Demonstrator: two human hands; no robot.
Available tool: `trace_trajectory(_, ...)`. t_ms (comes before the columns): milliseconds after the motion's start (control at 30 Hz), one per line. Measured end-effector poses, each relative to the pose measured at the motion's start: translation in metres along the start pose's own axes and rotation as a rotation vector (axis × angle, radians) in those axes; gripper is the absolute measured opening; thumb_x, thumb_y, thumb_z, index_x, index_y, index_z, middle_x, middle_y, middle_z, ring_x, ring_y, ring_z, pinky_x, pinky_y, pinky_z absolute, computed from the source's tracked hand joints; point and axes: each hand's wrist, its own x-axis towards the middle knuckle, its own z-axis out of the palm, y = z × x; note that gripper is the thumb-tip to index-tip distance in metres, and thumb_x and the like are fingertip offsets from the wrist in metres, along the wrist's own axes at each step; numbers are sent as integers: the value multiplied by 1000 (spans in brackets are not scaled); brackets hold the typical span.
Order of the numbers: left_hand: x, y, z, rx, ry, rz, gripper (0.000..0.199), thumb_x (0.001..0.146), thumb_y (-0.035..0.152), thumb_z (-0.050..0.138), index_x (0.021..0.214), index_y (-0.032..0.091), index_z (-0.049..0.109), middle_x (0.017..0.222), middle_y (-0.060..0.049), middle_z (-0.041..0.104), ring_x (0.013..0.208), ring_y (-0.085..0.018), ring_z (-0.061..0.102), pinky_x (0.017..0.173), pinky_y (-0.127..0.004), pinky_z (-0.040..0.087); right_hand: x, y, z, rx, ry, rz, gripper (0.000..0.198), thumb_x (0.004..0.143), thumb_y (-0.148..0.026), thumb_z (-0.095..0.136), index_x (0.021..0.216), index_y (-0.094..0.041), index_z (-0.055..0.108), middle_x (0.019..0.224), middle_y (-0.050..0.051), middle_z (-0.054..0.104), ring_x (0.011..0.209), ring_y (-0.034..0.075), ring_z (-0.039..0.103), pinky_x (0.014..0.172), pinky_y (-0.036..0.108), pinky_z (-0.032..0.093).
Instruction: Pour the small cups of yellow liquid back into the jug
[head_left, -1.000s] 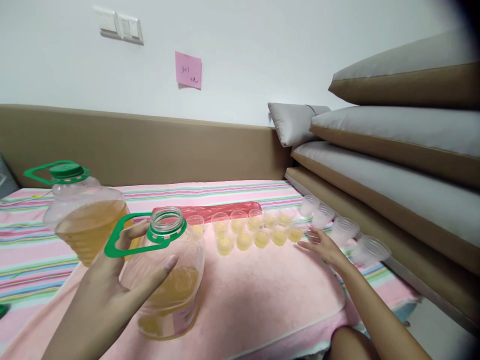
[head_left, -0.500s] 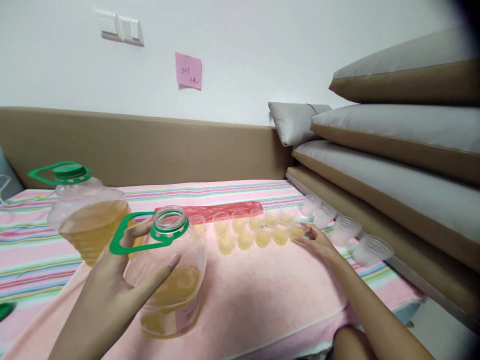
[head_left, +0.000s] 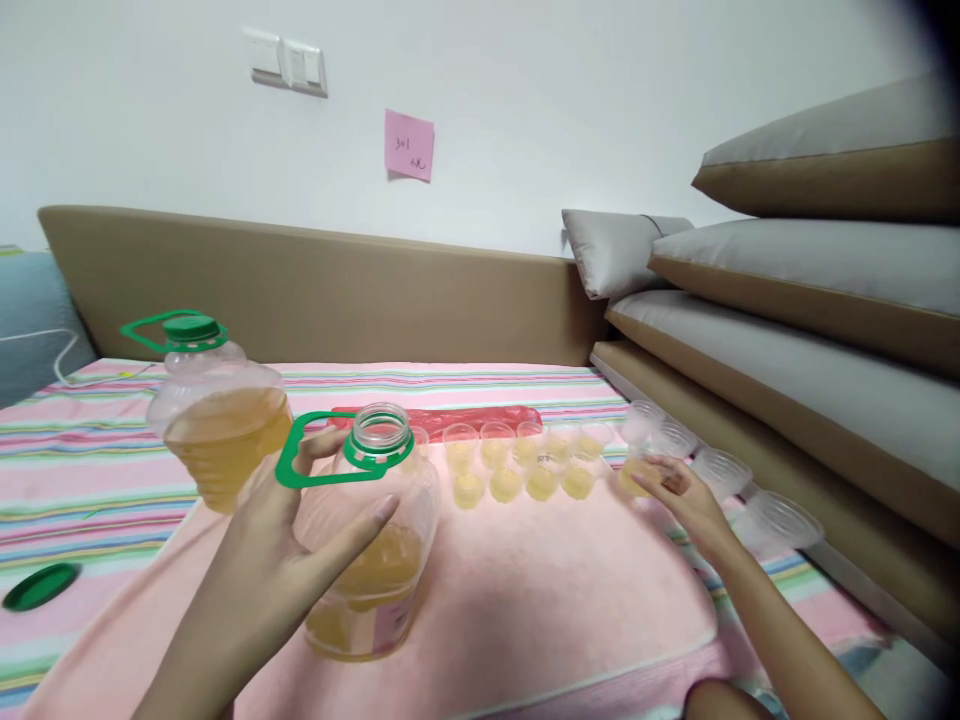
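Observation:
My left hand [head_left: 292,545] is curled around the upper body of a clear plastic jug [head_left: 367,620], which stands upright on the pink cloth. The jug has an uncapped mouth, a green handle ring [head_left: 319,480] and amber liquid low inside. Over on the right, my right hand [head_left: 679,490] grips a small clear plastic cup [head_left: 634,480] with yellow liquid in it. Left of that cup stand two rows of similar cups, such as this front one [head_left: 577,483], several with yellow liquid. Stacks of cups [head_left: 720,475] sit just beyond my right hand.
A second jug [head_left: 229,440], green-capped and fuller, stands behind my left hand. A loose green cap [head_left: 41,587] lies on the striped sheet at left. Behind the cups is red plastic [head_left: 480,415]. Stacked cushions [head_left: 817,340] border the right side.
My right hand has moved the small cup rightward, away from the end of the front row. The view has swung a little left. My left hand stays on the jug.

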Motion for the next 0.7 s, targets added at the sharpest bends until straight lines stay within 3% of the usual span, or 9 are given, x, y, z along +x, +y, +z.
trace_trajectory(167, -4, 3, 2, -11, 5, 41, 67, 89, 78, 73, 139, 33, 64, 142, -7, 71, 138, -41, 62, 115, -61, 46, -3, -60, -11, 67, -37, -23, 77, 62, -73, 96, 117, -26, 72, 132, 12, 77, 124, 38, 72, 104, 52, 63)
trace_trajectory(300, -5, 6, 4, -46, 6, 67, 65, 89, 79, 74, 136, 35, 68, 135, -5, 72, 131, -40, 63, 118, -63, 41, -7, -119, 0, 129, -146, -86, 62, 75, -65, 93, 126, -34, 76, 144, 9, 73, 140, 39, 64, 118, 56, 55)
trace_trajectory(467, -8, 7, 6, -85, 5, 36, 62, 90, 74, 76, 139, 37, 66, 135, -6, 69, 133, -39, 60, 119, -63, 41, -24, -186, 44, 233, -364, -141, 51, 84, -57, 91, 129, -37, 78, 159, 5, 64, 152, 39, 54, 131, 62, 41)
trace_trajectory(700, -10, 12, 6, -116, -2, 30, 55, 91, 66, 79, 134, 35, 67, 139, -7, 68, 138, -40, 57, 118, -64, 38, -51, -244, 108, 360, -627, -186, 53, 87, -53, 92, 133, -32, 75, 153, 8, 68, 143, 33, 63, 117, 50, 56)
